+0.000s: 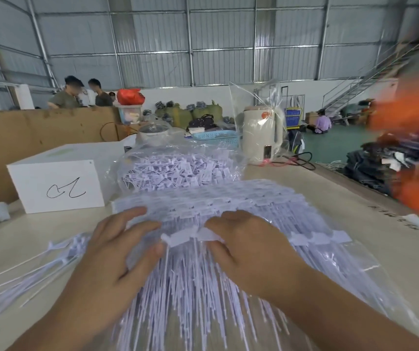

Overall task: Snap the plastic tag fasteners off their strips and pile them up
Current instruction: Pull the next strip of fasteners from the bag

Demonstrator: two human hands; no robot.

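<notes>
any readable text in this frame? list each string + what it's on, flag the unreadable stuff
No printed word reads clearly.
White box: hand-drawn black scrawl on its front, not a clear word or number.
Table: dark handwritten marks near its right edge, too small and slanted to read.
Cream kettle: red round sticker, print too blurred to read.
Blue sign behind the kettle: too small to read.
Fastener strips: no text visible.

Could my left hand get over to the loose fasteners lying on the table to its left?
Probably yes. The left hand rests on the stack of strips, and the loose fasteners lie just beside it on the bare table, with nothing between.
</notes>
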